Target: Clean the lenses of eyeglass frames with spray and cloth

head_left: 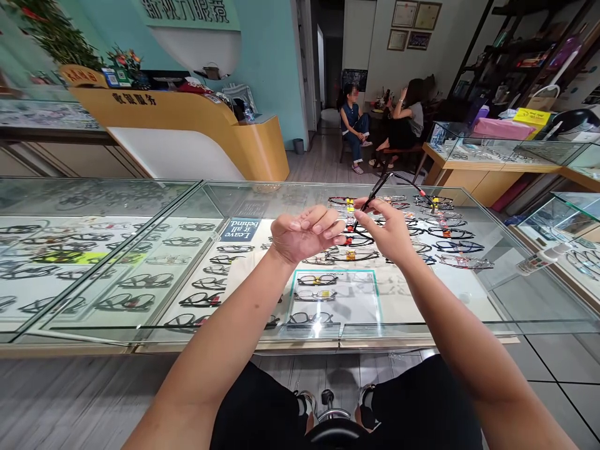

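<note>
We face a glass display case spanning nine to three o'clock, rows of frames inside. Our left hand, near twelve, is loosely curled; we cannot tell whether it pinches anything. Our right hand, near one, pinches the dark eyeglasses between thumb and fingers, above the glass. A spray bottle lies toward two, a blue card toward eleven

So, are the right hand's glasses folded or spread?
Glasses look at least partly spread: slim dark parts angle widely apart above the right hand. Whether fully, I cannot tell.
</note>
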`<state>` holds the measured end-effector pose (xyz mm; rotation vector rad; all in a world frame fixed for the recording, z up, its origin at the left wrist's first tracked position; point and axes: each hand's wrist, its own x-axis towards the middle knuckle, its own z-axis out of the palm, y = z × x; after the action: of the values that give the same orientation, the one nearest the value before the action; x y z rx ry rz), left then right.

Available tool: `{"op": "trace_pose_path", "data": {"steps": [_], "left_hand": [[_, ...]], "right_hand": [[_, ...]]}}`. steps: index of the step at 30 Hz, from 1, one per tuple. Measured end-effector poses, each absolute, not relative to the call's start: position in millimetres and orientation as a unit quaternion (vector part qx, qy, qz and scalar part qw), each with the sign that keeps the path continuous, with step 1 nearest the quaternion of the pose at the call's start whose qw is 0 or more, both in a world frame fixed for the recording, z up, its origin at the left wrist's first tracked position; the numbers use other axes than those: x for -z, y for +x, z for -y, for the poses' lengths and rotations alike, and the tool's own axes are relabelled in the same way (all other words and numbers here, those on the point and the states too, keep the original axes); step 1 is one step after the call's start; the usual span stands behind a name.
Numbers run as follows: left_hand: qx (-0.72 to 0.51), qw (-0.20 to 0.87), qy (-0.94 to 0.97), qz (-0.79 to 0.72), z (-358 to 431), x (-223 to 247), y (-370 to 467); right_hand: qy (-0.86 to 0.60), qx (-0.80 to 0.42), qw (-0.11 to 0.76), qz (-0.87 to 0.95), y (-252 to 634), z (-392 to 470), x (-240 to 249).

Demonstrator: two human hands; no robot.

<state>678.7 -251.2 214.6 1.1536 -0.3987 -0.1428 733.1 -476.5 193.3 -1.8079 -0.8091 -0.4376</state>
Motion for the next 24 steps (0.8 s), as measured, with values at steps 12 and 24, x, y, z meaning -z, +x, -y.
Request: {"op": "trace_pose_path", "data": {"steps": [12,24], "left_hand": [[0.094,0.815,0.536,0.201,254.3,-216.7,678.5],[0.05,0.804,0.559,0.195,255.3,-214.0,678.6]], "right_hand": [[-0.755,0.175,0.535,0.337,732.7,476.1,-194.3],[-0.754,0.17,0.533,0.345,730.8,475.5,-194.5]]}}
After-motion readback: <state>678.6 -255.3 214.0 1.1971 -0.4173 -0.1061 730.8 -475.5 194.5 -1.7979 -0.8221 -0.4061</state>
